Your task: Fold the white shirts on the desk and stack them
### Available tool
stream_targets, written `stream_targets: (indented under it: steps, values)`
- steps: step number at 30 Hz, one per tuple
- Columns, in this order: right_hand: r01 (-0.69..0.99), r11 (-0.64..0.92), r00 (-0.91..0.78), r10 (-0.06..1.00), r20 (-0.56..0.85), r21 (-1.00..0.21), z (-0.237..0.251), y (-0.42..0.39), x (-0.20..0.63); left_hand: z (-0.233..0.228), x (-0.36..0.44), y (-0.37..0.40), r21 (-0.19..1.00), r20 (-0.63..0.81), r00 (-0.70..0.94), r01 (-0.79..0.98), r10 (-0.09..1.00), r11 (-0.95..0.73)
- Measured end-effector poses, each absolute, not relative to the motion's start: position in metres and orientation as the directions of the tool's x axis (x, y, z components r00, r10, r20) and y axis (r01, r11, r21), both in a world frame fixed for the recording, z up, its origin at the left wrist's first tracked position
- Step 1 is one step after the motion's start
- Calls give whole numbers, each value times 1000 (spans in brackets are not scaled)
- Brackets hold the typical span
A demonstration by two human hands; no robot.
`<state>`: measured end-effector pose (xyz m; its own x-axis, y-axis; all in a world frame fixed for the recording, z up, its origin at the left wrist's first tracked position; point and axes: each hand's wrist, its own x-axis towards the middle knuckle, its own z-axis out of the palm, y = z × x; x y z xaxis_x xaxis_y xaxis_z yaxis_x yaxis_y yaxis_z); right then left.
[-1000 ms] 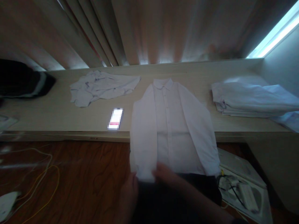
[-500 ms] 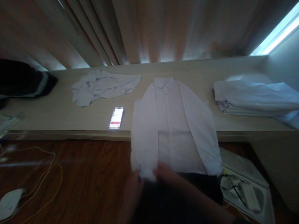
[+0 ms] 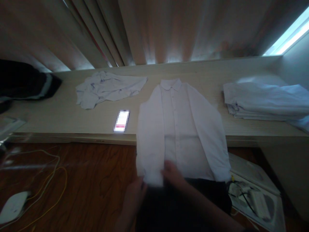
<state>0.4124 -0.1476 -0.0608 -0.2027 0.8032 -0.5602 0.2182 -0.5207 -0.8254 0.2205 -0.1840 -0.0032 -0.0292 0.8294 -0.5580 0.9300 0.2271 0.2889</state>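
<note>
Both hands close by, left hand [image 3: 135, 196] and right hand [image 3: 172, 174], pinching the cuff of a white shirt [image 3: 180, 129]. Shirt lying flat on the worktop [image 3: 72, 119], bottom hanging over the edge. Farther off, a crumpled shirt [image 3: 108, 88].

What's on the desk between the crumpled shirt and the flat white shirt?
A lit phone lies between the crumpled shirt and the flat white shirt, seen in the head view.

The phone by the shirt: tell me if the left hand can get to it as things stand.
Probably yes. The phone lies bare on the table, left of the shirt; the left hand is at the shirt's cuff, nothing between.
</note>
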Motion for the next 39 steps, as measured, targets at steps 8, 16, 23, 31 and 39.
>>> stream_targets:
  steps: [8, 16, 23, 31, 39]
  values:
    - [546, 188, -511, 847, -146, -817, -2, -146, 398, -5, 222, -181, 307, -509, -8, 932, 861, 190]
    - [677, 77, -442, 838, -320, -732, -18, -138, 387, -12, 224, -179, 283, -507, -36, 937, 861, 206]
    - [556, -55, -406, 853, -329, -829, -30, -139, 387, 9, 233, -171, 356, -567, -34, 891, 823, 282]
    - [483, -103, -394, 861, -321, -870, -30, -136, 388, -10, 229, -181, 496, -415, -41, 827, 909, 264]
    - [485, -137, -352, 874, -336, -864, -32, -136, 389, -20, 222, -182, 512, -294, 19, 847, 956, 140]
